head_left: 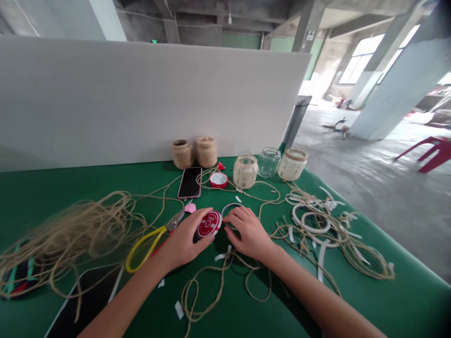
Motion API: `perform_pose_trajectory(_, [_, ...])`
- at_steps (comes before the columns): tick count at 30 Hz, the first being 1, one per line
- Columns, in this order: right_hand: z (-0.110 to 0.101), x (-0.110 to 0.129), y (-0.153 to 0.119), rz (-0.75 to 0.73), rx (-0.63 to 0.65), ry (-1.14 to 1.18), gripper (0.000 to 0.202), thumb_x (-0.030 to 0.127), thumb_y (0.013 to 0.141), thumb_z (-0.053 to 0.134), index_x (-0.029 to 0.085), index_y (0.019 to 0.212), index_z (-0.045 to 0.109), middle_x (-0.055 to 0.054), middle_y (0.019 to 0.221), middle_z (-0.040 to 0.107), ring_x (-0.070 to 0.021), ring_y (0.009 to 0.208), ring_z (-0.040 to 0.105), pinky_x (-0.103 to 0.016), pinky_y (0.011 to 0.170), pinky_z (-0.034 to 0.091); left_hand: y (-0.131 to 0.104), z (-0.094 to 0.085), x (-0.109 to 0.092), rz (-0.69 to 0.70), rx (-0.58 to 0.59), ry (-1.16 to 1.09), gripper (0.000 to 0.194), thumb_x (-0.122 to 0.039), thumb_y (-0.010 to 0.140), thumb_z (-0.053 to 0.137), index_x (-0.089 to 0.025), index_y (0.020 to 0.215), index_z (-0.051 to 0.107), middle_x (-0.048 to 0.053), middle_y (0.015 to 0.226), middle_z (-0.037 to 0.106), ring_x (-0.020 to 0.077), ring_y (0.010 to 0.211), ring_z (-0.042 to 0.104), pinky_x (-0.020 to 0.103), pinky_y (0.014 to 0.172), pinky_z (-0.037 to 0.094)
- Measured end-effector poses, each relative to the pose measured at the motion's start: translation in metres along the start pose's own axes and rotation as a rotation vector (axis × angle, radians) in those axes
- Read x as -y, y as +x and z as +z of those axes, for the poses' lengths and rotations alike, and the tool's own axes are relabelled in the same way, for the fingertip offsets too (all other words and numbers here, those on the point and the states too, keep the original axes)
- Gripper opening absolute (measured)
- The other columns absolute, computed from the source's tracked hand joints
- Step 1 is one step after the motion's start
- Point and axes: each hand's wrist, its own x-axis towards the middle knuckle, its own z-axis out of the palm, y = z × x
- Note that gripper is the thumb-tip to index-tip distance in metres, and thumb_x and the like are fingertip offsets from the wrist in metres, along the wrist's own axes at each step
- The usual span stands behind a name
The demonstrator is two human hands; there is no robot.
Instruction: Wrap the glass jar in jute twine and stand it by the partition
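My left hand (pixel 192 237) grips a red and white jar lid (pixel 209 225) between thumb and fingers, its printed top tilted up. Close beside it, my right hand (pixel 246 230) has curled fingers with their tips near the lid's edge; what they pinch is hidden. A thin, pale round rim (pixel 225 208) shows behind the right fingers, mostly covered. Scissors (pixel 155 239) with yellow handles lie left of my left hand, partly under the wrist. Another red lid (pixel 219 180) rests with its white inside up, beyond my hands.
Twine-wrapped jars (pixel 182 154), cream-wrapped jars (pixel 245 172) and a clear glass jar (pixel 269 162) stand at the back. A phone (pixel 190 182) lies before them. Loose twine (pixel 91 225) heaps left; white tape rolls (pixel 311 218) and more twine lie right. A white panel (pixel 148 103) borders the green table.
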Motion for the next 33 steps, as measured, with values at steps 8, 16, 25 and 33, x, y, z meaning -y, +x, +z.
perform_pose_trajectory(8, [0.001, 0.007, 0.0, -0.073, -0.099, -0.044, 0.021, 0.02, 0.085, 0.043, 0.016, 0.073, 0.06, -0.005, 0.07, 0.055, -0.0155, 0.068, 0.044, -0.029, 0.066, 0.035, -0.002, 0.002, -0.013, 0.053, -0.036, -0.061, 0.044, -0.029, 0.08, 0.049, -0.022, 0.123, 0.04, 0.009, 0.126, 0.046, 0.0234, 0.117, 0.043, 0.037, 0.099, 0.038])
perform_pose_trajectory(16, [0.003, 0.011, 0.0, -0.086, -0.083, -0.091, 0.021, 0.02, 0.082, 0.045, 0.017, 0.068, 0.059, -0.004, 0.065, 0.054, -0.0159, 0.067, 0.044, -0.029, 0.064, 0.036, -0.003, 0.007, -0.014, 0.034, -0.06, 0.003, 0.039, -0.025, 0.076, 0.049, -0.019, 0.115, 0.045, 0.009, 0.115, 0.049, 0.0243, 0.108, 0.046, 0.038, 0.093, 0.04])
perform_pose_trajectory(25, [0.005, 0.012, 0.0, -0.072, -0.013, -0.049, 0.017, 0.017, 0.08, 0.047, 0.016, 0.067, 0.057, -0.003, 0.064, 0.053, -0.0154, 0.066, 0.044, -0.028, 0.064, 0.036, -0.005, 0.008, -0.018, 0.064, -0.107, 0.093, 0.04, -0.024, 0.071, 0.05, -0.017, 0.11, 0.047, 0.011, 0.107, 0.049, 0.0259, 0.102, 0.048, 0.04, 0.089, 0.042])
perform_pose_trajectory(33, [0.002, 0.013, 0.0, -0.067, -0.022, 0.025, 0.017, 0.017, 0.082, 0.045, 0.016, 0.069, 0.055, -0.003, 0.066, 0.053, -0.0153, 0.066, 0.044, -0.028, 0.066, 0.036, -0.006, 0.01, -0.018, 0.109, -0.196, 0.142, 0.042, -0.025, 0.071, 0.05, -0.015, 0.112, 0.045, 0.012, 0.108, 0.048, 0.0269, 0.103, 0.048, 0.04, 0.09, 0.042])
